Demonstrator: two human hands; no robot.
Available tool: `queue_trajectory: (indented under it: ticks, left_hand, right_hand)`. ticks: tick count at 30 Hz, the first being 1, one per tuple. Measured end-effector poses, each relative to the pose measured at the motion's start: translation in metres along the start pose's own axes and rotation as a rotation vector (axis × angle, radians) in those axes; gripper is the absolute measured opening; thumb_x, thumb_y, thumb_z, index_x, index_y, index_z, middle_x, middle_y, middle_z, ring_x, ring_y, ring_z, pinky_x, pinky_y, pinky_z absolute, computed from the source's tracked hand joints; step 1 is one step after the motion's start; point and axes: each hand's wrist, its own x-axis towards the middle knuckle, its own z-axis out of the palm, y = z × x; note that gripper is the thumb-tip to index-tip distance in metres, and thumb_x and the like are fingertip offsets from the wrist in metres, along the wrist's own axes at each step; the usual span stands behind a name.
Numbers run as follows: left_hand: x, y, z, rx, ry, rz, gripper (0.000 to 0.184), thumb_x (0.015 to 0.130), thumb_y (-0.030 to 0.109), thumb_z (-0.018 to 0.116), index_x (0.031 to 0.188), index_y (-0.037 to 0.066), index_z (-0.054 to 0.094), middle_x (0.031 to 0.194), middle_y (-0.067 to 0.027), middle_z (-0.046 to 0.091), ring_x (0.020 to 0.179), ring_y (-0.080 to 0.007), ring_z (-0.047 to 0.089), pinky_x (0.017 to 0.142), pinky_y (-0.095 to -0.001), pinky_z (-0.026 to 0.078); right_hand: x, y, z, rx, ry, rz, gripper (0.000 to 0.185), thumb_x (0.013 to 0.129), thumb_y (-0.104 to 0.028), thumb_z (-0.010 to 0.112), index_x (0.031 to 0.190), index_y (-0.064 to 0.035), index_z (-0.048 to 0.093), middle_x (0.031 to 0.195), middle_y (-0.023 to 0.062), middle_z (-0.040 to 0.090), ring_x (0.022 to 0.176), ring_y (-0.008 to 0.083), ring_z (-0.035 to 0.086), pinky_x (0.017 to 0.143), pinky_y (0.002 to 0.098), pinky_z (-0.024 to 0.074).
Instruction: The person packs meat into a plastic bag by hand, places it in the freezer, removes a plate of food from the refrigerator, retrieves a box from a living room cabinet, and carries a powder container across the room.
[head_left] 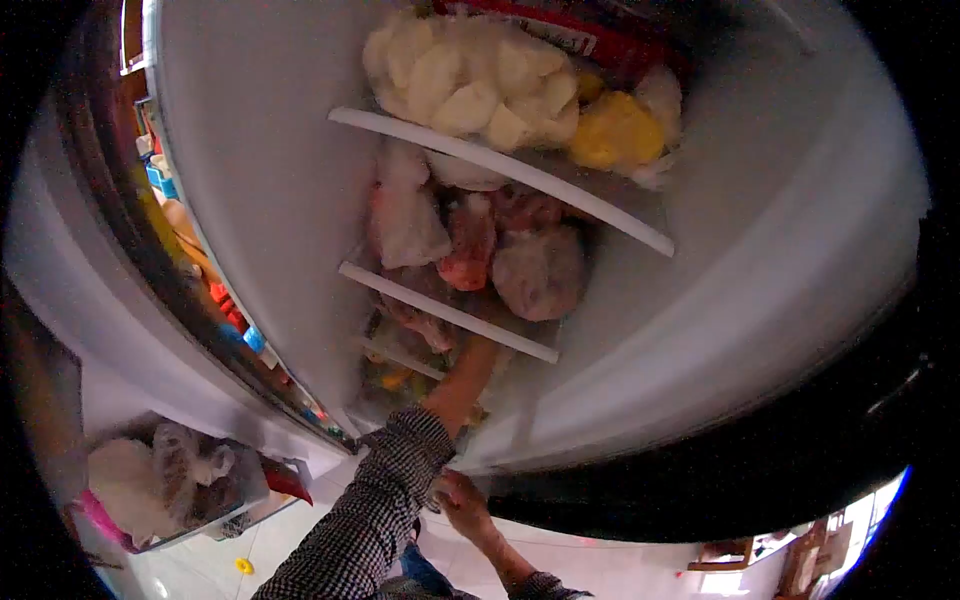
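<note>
My left forearm, in a checkered sleeve, reaches into an open freezer below the second shelf edge. The hand itself is hidden behind that edge and the bags there, so its fingers do not show. A frosty package of reddish meat lies close to the wrist. My right hand is low, just below the freezer's bottom edge. Its fingers look curled, and whatever they may hold is hidden. Above the arm, the middle shelf carries a red package, a whitish bag and a round frosted bag.
On the top shelf lie a bag of pale, rounded pieces and a yellow bag. White shelf edges cross the opening. At lower left, a bin holds plastic bags. A small yellow ring lies on the tiled floor.
</note>
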Motion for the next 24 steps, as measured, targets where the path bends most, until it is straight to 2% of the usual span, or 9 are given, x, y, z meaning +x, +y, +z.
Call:
queue_trajectory:
  ticks: [7, 13, 14, 15, 16, 18, 21, 22, 24]
  left_hand:
    - [-0.114, 0.047, -0.084, 0.095, -0.026, 0.094, 0.020, 0.081, 0.009, 0.055, 0.101, 0.004, 0.056, 0.087, -0.0001, 0.057, 0.078, -0.0098, 0.050, 0.066, -0.0229, 0.042]
    - [-0.246, 0.065, -0.237, 0.135, 0.161, -0.363, 0.009, 0.080, 0.010, 0.056, 0.088, 0.008, 0.052, 0.072, -0.0020, 0.052, 0.059, -0.0130, 0.051, 0.050, -0.0266, 0.044]
    - [-0.260, 0.040, -0.301, 0.027, 0.112, -0.436, 0.011, 0.080, 0.018, 0.056, 0.086, 0.010, 0.052, 0.068, -0.0027, 0.051, 0.052, -0.0158, 0.050, 0.044, -0.0278, 0.043]
    - [-0.269, -0.002, -0.402, -0.662, -0.116, -0.691, 0.017, 0.081, 0.027, 0.055, 0.083, 0.010, 0.052, 0.066, -0.0021, 0.050, 0.052, -0.0183, 0.049, 0.043, -0.0334, 0.042]
    - [-0.305, 0.032, -0.415, 0.038, 0.292, -0.589, 0.029, 0.082, 0.035, 0.051, 0.097, 0.011, 0.054, 0.083, -0.0070, 0.056, 0.071, -0.0228, 0.055, 0.059, -0.0389, 0.046]
    - [-0.345, 0.093, -0.432, 0.056, 0.603, -0.453, 0.020, 0.081, 0.019, 0.054, 0.098, 0.010, 0.048, 0.080, -0.0073, 0.050, 0.066, -0.0227, 0.052, 0.059, -0.0377, 0.047]
    - [-0.370, 0.149, -0.519, 0.076, 0.942, -0.316, 0.011, 0.080, 0.008, 0.048, 0.091, 0.009, 0.049, 0.068, -0.0033, 0.047, 0.053, -0.0158, 0.046, 0.043, -0.0270, 0.038]
    - [-0.367, 0.188, -0.519, 0.076, 0.985, -0.040, 0.008, 0.079, 0.007, 0.047, 0.087, 0.007, 0.049, 0.060, -0.0015, 0.043, 0.046, -0.0135, 0.041, 0.041, -0.0248, 0.034]
    - [-0.353, 0.230, -0.552, 0.094, 0.946, 0.046, 0.016, 0.080, 0.013, 0.047, 0.095, 0.008, 0.047, 0.072, -0.0034, 0.042, 0.058, -0.0160, 0.041, 0.050, -0.0276, 0.033]
  right_hand:
    - [0.047, -0.026, 0.013, 0.298, 0.160, 0.152, 0.045, 0.079, -0.007, 0.063, 0.121, -0.0057, 0.047, 0.118, 0.0114, 0.051, 0.106, 0.0222, 0.052, 0.079, 0.0310, 0.0484]
    - [0.057, -0.058, 0.019, 0.175, 0.214, 0.002, 0.045, 0.079, -0.009, 0.064, 0.121, -0.0058, 0.047, 0.115, 0.0106, 0.053, 0.103, 0.0203, 0.052, 0.081, 0.0305, 0.0464]
    - [0.054, -0.041, 0.036, 0.139, 0.241, -0.072, 0.045, 0.079, -0.010, 0.064, 0.121, -0.0061, 0.047, 0.113, 0.0102, 0.053, 0.103, 0.0196, 0.053, 0.082, 0.0305, 0.0461]
    - [0.050, -0.044, 0.041, 0.151, 0.229, -0.043, 0.044, 0.079, -0.011, 0.064, 0.120, -0.0064, 0.048, 0.112, 0.0098, 0.054, 0.102, 0.0189, 0.053, 0.082, 0.0303, 0.0460]
    - [0.046, -0.047, 0.046, 0.163, 0.217, -0.014, 0.044, 0.079, -0.012, 0.064, 0.120, -0.0067, 0.049, 0.112, 0.0094, 0.054, 0.101, 0.0181, 0.054, 0.082, 0.0301, 0.0458]
    - [0.025, -0.083, 0.039, 0.266, 0.087, 0.259, 0.041, 0.079, -0.013, 0.063, 0.118, -0.0072, 0.051, 0.110, 0.0086, 0.055, 0.098, 0.0163, 0.055, 0.081, 0.0294, 0.0459]
    - [0.003, -0.036, 0.085, 0.177, 0.043, 0.057, 0.035, 0.079, -0.015, 0.062, 0.113, -0.0080, 0.056, 0.100, 0.0067, 0.060, 0.088, 0.0154, 0.057, 0.074, 0.0290, 0.0469]
    - [-0.008, -0.051, 0.084, 0.102, 0.013, 0.068, 0.035, 0.079, -0.016, 0.061, 0.113, -0.0083, 0.057, 0.097, 0.0061, 0.061, 0.085, 0.0153, 0.057, 0.072, 0.0292, 0.0471]
    - [-0.034, -0.067, 0.089, 0.005, -0.050, 0.112, 0.034, 0.079, -0.017, 0.061, 0.112, -0.0093, 0.058, 0.090, 0.0050, 0.064, 0.080, 0.0149, 0.058, 0.069, 0.0295, 0.0474]
